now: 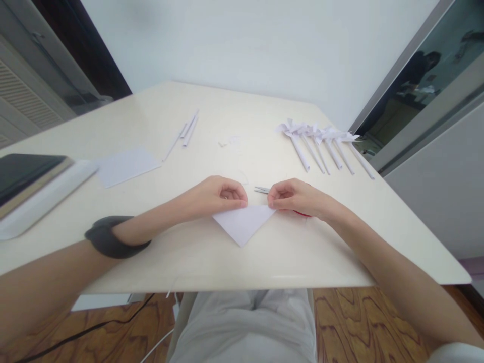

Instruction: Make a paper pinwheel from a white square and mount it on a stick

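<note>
Left hand (221, 195) and right hand (293, 197), fingertips pinched on top edge of one folded paper triangle (244, 224) at table (227, 262) front, five pinwheels (325, 146) far right, scissors (261, 190) between hands.

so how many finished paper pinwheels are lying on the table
5, as far as the overlapping heads allow: the paper pinwheels lie side by side at the table's far right, sticks pointing toward the person, beyond the right hand.
</note>
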Demonstrator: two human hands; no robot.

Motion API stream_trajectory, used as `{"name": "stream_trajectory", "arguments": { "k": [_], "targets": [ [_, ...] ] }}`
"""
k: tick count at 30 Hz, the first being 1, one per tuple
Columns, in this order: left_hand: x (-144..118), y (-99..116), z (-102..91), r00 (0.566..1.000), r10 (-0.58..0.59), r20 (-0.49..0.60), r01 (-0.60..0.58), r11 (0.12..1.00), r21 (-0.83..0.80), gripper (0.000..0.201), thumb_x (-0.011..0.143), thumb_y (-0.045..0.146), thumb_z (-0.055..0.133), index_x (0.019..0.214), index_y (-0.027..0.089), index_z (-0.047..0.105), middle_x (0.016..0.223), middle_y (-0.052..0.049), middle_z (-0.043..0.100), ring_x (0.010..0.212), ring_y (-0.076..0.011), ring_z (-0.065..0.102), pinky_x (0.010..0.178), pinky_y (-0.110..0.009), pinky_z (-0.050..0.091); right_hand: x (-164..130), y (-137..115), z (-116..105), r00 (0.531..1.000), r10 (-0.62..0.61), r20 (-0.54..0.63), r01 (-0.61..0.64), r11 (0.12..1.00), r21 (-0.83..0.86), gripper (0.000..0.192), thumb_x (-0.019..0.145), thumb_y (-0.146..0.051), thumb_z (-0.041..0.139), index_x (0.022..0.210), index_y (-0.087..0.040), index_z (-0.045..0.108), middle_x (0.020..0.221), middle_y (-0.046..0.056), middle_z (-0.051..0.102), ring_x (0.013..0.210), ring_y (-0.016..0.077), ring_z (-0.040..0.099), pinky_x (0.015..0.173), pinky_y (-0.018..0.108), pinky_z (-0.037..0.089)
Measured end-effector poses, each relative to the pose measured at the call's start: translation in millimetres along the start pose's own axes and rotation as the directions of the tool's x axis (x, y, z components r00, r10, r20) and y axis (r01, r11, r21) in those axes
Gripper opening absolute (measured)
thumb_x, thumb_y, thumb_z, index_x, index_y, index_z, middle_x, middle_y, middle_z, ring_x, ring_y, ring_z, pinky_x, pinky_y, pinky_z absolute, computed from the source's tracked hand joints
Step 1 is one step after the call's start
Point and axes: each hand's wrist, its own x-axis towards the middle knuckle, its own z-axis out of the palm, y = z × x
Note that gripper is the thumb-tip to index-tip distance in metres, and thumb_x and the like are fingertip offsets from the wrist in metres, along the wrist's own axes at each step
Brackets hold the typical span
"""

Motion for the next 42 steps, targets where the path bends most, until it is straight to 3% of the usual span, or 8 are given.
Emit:
{"name": "stream_trajectory", "arguments": {
  "k": [8,13,20,25,35,42],
  "targets": [
    [0,5,-7.4,0.995,-0.071,-0.075,0.068,0.997,-0.041,0.015,0.073,0.032,0.063,0.074,0.018,0.067,0.071,-0.001,0.067,0.067,-0.0153,0.058,0.057,-0.022,0.042,-9,5,-40,0.999,0.030,-0.027,-0.029,0.999,0.033,0.011,0.075,-0.026,0.061,0.070,-0.017,0.062,0.060,-0.001,0.055,0.052,0.0104,0.046,0.047,0.024,0.032],
    [0,8,-7.0,0.987,-0.125,-0.104,0.117,0.990,-0.077,0.016,0.071,0.033,0.065,0.073,0.017,0.068,0.073,-0.002,0.068,0.069,-0.0160,0.058,0.059,-0.023,0.042,-6,1,-26,0.999,-0.034,-0.040,0.037,0.997,0.074,0.018,0.083,-0.034,0.055,0.082,-0.018,0.061,0.079,0.001,0.060,0.068,0.0116,0.054,0.060,0.024,0.041],
    [-2,8,2.0,0.991,-0.133,-0.013,0.129,0.978,-0.163,0.015,0.071,0.032,0.064,0.072,0.018,0.067,0.070,-0.001,0.065,0.063,-0.0140,0.056,0.054,-0.022,0.038,-3,0,-12,0.998,-0.061,-0.002,0.061,0.993,0.097,0.010,0.079,-0.026,0.059,0.073,-0.017,0.059,0.067,-0.002,0.056,0.060,0.0102,0.051,0.055,0.023,0.037],
    [-3,8,0.7,0.993,-0.107,0.057,0.116,0.976,-0.186,0.008,0.070,0.025,0.064,0.068,0.017,0.065,0.061,0.002,0.059,0.055,-0.0105,0.049,0.051,-0.021,0.033,-8,-4,-23,0.999,-0.044,-0.022,0.046,0.994,0.098,0.009,0.078,-0.023,0.058,0.072,-0.017,0.058,0.065,-0.002,0.055,0.056,0.0091,0.047,0.049,0.023,0.031],
    [-6,9,-13.7,0.995,-0.073,0.074,0.085,0.983,-0.163,0.013,0.077,0.029,0.060,0.074,0.017,0.061,0.068,-0.001,0.064,0.068,-0.0157,0.058,0.062,-0.025,0.042,-16,2,-60,0.999,-0.008,-0.048,0.010,0.999,0.036,0.012,0.079,-0.025,0.061,0.068,-0.019,0.060,0.064,0.000,0.052,0.059,0.0122,0.046,0.057,0.029,0.033],
    [-5,0,-32.8,0.971,-0.062,0.231,0.065,0.998,-0.004,0.011,0.077,0.025,0.058,0.074,0.016,0.064,0.068,0.000,0.065,0.068,-0.0146,0.060,0.063,-0.023,0.041,-25,-5,-67,1.000,0.006,0.000,-0.006,1.000,0.000,0.015,0.080,-0.028,0.060,0.067,-0.020,0.058,0.065,-0.001,0.052,0.063,0.0133,0.046,0.061,0.029,0.033]
  ]
}}
